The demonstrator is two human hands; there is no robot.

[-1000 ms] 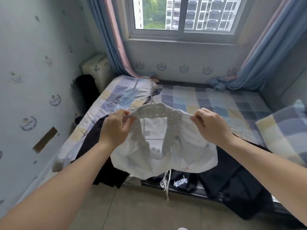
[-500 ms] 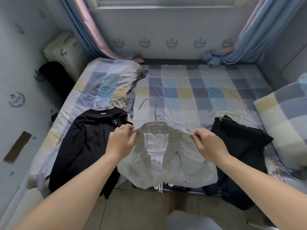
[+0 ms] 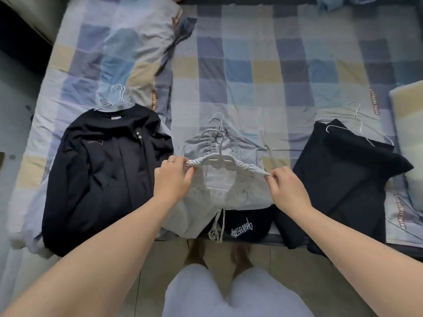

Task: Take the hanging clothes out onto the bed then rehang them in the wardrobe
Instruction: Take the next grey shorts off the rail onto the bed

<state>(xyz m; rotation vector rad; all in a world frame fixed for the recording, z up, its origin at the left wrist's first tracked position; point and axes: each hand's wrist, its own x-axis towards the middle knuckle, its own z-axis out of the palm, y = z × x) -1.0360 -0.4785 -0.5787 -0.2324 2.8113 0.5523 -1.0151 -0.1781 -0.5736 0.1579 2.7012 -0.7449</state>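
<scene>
- A black sweatshirt [image 3: 103,175] on a wire hanger [image 3: 116,99] lies flat on the checked bed [image 3: 251,65].
- The left hand [image 3: 174,181] pinches the left shoulder of the white ruched top [image 3: 229,195], fingers curled.
- The top, on a white hanger [image 3: 218,161], is at the bed's near edge, overlapping a grey top [image 3: 229,145].
- The right hand [image 3: 287,191] pinches the white top's right shoulder.
- A folded black garment [image 3: 343,179], perhaps trousers, lies rightmost.

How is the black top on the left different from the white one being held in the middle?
The black top is dark; the white top is pale, with ruched straps and dangling strings. The black top lies untouched on the bed; the white top is pinched at its shoulders by the left hand and right hand. The black top looks larger than the white top. Both are on white hangers.
</scene>
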